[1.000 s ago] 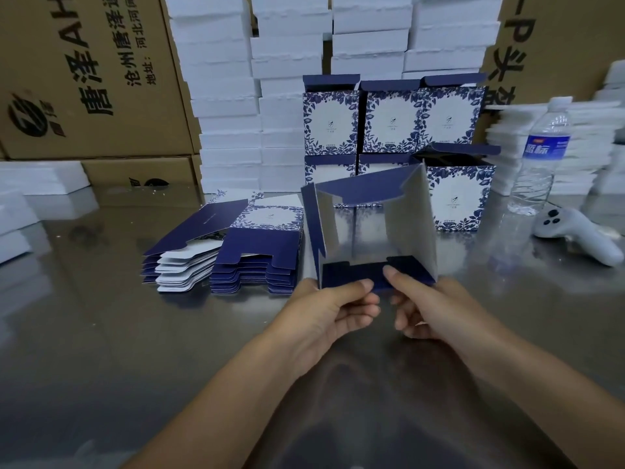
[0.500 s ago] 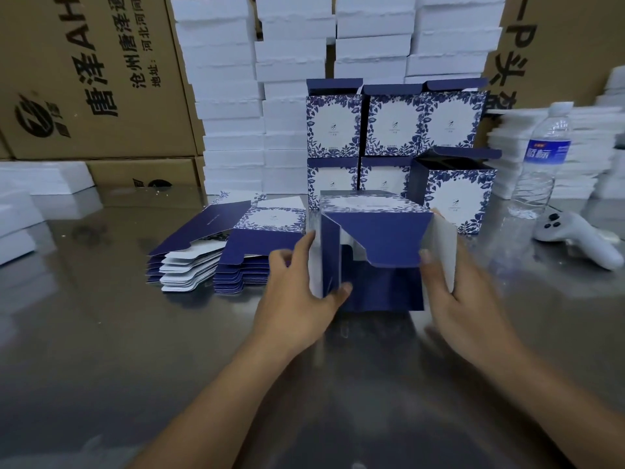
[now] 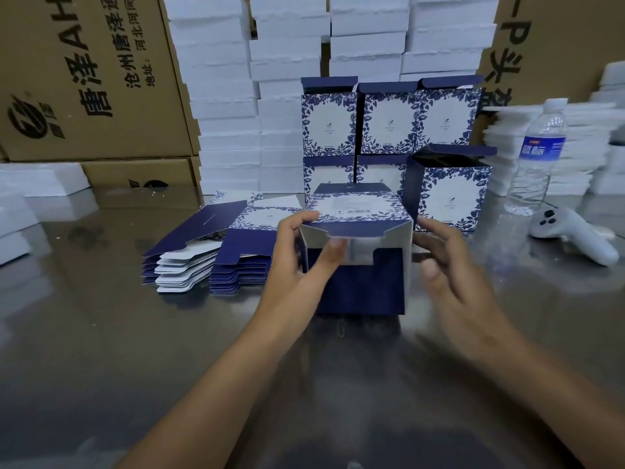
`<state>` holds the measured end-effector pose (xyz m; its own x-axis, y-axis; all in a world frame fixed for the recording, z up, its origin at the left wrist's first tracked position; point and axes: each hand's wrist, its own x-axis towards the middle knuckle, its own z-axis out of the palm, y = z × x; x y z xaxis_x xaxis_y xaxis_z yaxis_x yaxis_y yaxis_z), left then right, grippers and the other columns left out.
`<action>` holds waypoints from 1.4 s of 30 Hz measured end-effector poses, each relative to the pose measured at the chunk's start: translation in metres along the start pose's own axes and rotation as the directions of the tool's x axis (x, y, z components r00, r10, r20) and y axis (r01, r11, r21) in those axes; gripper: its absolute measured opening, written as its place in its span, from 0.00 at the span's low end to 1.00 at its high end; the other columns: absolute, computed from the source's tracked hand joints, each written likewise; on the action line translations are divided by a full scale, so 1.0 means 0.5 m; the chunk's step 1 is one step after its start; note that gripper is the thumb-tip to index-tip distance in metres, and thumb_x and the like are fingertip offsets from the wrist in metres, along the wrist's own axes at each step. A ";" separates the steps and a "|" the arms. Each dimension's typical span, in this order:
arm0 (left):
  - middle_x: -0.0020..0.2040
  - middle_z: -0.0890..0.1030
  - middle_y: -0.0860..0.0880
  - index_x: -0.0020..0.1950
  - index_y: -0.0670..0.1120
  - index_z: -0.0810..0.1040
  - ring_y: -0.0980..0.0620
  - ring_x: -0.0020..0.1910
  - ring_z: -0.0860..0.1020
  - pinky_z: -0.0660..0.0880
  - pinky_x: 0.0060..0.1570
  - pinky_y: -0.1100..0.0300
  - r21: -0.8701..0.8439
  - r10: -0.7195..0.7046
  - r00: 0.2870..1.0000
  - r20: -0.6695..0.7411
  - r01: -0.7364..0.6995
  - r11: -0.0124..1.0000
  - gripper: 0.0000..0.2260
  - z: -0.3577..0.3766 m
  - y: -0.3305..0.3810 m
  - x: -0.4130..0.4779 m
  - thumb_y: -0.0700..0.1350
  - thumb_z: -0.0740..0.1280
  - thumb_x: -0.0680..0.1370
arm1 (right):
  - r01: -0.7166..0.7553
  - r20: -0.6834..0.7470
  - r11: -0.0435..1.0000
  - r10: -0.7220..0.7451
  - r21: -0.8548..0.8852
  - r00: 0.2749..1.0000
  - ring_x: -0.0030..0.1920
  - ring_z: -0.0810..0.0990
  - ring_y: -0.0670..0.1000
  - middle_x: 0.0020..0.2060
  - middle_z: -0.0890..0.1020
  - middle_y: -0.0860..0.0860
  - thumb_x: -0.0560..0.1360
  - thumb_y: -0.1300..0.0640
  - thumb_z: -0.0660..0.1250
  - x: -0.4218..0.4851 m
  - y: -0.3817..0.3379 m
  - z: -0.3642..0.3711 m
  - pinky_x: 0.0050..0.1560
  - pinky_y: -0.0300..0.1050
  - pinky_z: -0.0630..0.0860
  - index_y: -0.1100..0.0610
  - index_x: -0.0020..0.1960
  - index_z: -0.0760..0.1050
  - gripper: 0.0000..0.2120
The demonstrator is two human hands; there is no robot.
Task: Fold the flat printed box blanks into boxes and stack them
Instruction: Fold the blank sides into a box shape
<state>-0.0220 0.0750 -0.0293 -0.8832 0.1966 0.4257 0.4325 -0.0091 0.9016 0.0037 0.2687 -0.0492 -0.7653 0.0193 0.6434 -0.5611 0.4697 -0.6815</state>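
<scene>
While it stands near the middle of the table [image 3: 101, 333], the half-folded box [image 3: 358, 286] sits between the 2 hands: the left hand [image 3: 291, 265] pinches its top left corner, thumb on the white flap; the right hand [image 3: 453, 265] lies spread against its right wall. Navy sides, floral barcode panel on top

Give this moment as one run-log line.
step: folding box flaps | left hand: grips box | right hand: relaxed, beside box | flat blanks: stacked left
</scene>
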 end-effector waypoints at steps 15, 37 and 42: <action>0.58 0.76 0.54 0.53 0.66 0.67 0.53 0.56 0.75 0.71 0.52 0.60 0.040 -0.017 1.000 -0.016 0.018 0.999 0.21 0.040 0.003 -0.019 0.71 0.63 0.64 | 0.025 -0.130 0.825 -0.119 -0.565 0.984 0.30 0.72 0.56 0.26 0.69 0.46 0.78 0.36 0.50 0.004 -0.007 -0.011 0.29 0.52 0.69 0.53 0.38 0.61 0.22; 0.61 0.75 0.52 0.51 0.68 0.68 0.48 0.59 0.76 0.74 0.59 0.42 0.045 -0.045 0.994 -0.101 0.050 0.998 0.21 0.034 -0.001 -0.007 0.72 0.64 0.61 | -0.019 0.077 0.779 0.086 -0.627 0.993 0.31 0.71 0.60 0.24 0.65 0.49 0.74 0.37 0.45 0.001 0.005 -0.004 0.32 0.51 0.65 0.51 0.32 0.59 0.21; 0.60 0.73 0.55 0.54 0.68 0.65 0.55 0.59 0.74 0.73 0.60 0.50 0.122 -0.026 0.998 -0.065 0.034 0.992 0.22 0.037 -0.006 -0.010 0.70 0.65 0.63 | -0.061 0.037 0.742 0.115 -0.667 0.993 0.30 0.68 0.58 0.23 0.65 0.47 0.78 0.44 0.52 0.006 0.003 -0.006 0.31 0.50 0.64 0.49 0.30 0.57 0.20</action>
<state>-0.0155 0.0923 -0.0355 -0.9041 0.1326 0.4062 0.4213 0.1171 0.8994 0.0016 0.2724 -0.0474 -0.8357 0.0403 0.5476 -0.1594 0.9365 -0.3122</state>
